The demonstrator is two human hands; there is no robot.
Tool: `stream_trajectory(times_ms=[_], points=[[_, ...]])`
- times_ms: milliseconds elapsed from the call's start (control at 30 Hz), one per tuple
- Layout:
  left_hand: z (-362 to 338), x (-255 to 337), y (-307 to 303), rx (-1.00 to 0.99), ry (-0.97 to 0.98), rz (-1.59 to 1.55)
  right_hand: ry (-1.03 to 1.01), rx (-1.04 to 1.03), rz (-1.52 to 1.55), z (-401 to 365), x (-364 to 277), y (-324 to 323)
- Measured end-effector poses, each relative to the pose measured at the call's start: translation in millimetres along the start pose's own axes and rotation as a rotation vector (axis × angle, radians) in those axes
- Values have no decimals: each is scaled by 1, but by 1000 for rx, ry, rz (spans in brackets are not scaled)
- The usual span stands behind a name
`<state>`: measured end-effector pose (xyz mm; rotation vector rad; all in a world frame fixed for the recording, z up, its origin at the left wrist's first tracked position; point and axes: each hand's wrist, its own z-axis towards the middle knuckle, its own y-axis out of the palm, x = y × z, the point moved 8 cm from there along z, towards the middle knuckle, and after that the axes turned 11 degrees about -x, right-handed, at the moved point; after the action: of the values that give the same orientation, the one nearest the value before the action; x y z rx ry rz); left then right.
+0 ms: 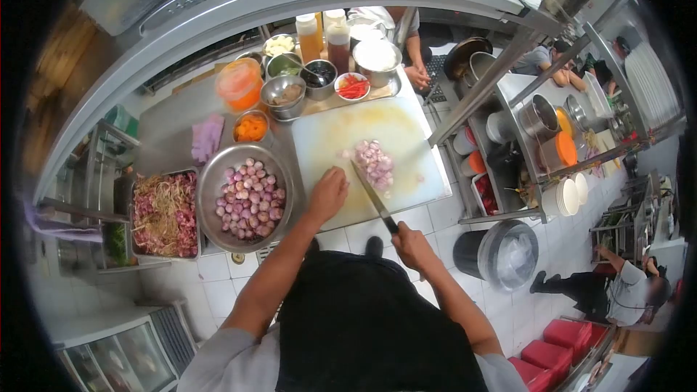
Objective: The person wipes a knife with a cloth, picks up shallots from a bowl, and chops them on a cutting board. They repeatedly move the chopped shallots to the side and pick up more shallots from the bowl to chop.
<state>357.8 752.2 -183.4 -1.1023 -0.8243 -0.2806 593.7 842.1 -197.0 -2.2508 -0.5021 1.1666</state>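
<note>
On the white cutting board (pixel 327 131), a pile of cut shallots (pixel 375 163) lies right of centre. My right hand (pixel 412 245) is wrapped round the black handle of a knife (pixel 377 199), whose tip reaches the near left side of the pile. My left hand (pixel 329 193) rests over the board's lower left part, fingers curled together; whether anything is between them is hidden. A steel bowl of whole shallots (pixel 250 199) stands left of the board. Further left is a tray of shallots with roots and skins (pixel 165 214).
Behind the board stand sauce bottles (pixel 308 38), a bowl of red chillies (pixel 352 87) and an orange-filled tub (pixel 239 83). A purple cloth (pixel 208 137) lies on the steel table. A bin (pixel 508 254) and shelving are at right. Several people are at work nearby.
</note>
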Motion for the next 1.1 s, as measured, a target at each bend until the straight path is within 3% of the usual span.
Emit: stream_trajectory(times_ms=[67, 300, 467, 767, 1100], points=[[0, -1, 2, -82, -22, 7, 8, 18, -21, -2, 2, 2], [-9, -5, 6, -41, -106, -90, -32, 97, -99, 0, -6, 30], [-7, -7, 0, 27, 10, -99, -14, 107, -137, 2, -16, 25], [-8, -8, -3, -1, 51, -156, -28, 51, -200, -8, -29, 17], [-6, -11, 2, -31, -12, -149, 30, 10, -179, -2, -37, 8]])
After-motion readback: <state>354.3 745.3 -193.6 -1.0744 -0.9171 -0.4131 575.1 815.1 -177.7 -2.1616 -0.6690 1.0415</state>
